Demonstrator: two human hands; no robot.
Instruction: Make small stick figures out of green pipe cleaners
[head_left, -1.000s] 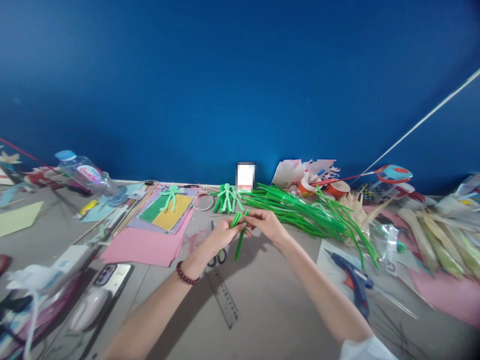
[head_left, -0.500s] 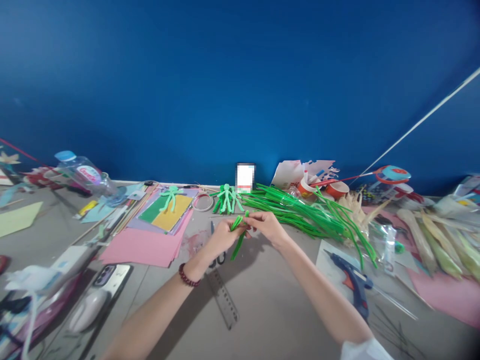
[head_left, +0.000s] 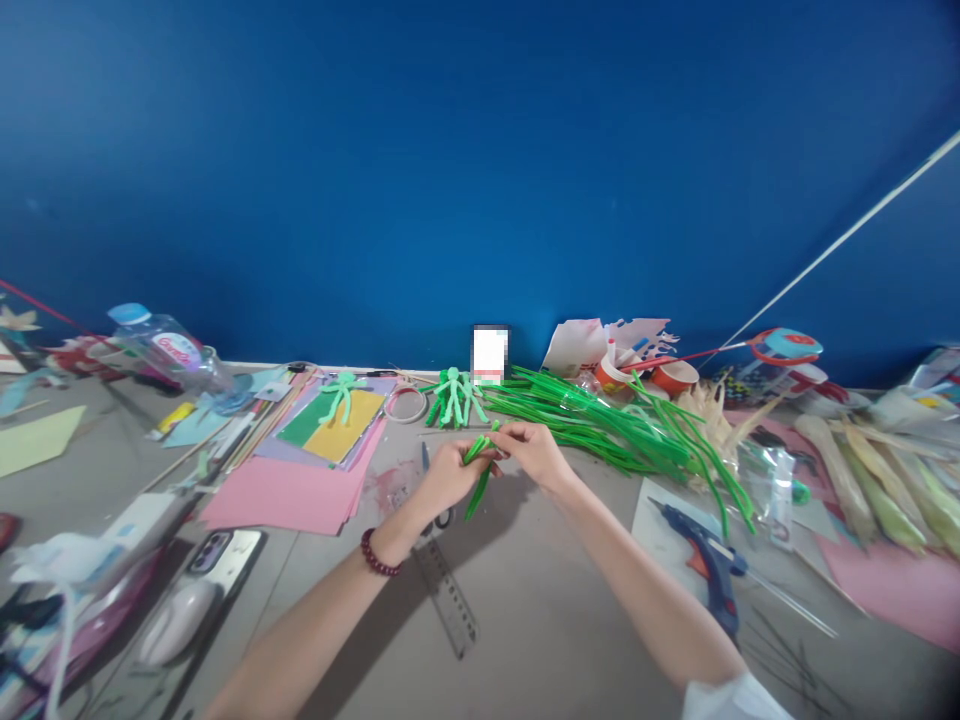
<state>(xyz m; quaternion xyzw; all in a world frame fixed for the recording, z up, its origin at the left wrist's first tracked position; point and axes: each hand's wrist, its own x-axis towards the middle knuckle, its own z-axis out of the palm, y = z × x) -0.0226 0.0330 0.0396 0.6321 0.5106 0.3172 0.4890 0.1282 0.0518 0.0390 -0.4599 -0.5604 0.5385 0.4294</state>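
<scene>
Green pipe cleaners (head_left: 478, 492), bent and doubled, are held between both hands above the middle of the table. My left hand (head_left: 448, 476) is closed around them, with short ends poking up over its fingers and longer ends hanging below. With thumb and fingers pinched, my right hand (head_left: 534, 452) grips the upper part of the same piece. Just behind the hands stand several green pipe cleaner figures (head_left: 452, 397). Another light green figure (head_left: 342, 397) lies on the coloured sheets to the left. A bundle of long green pipe cleaners (head_left: 600, 420) spreads out at the right.
Below my left forearm lie a clear ruler (head_left: 448, 597) and partly hidden scissors (head_left: 442, 519). Pink paper (head_left: 292, 495), a phone (head_left: 238, 553) and a mouse (head_left: 180, 622) are on the left. A blue glue gun (head_left: 705, 565) rests at right. A blue wall (head_left: 480, 180) closes the back.
Both hands stay in nearly the same place, still gripping the pipe cleaners. The fingers and the green ends have shifted only slightly.
</scene>
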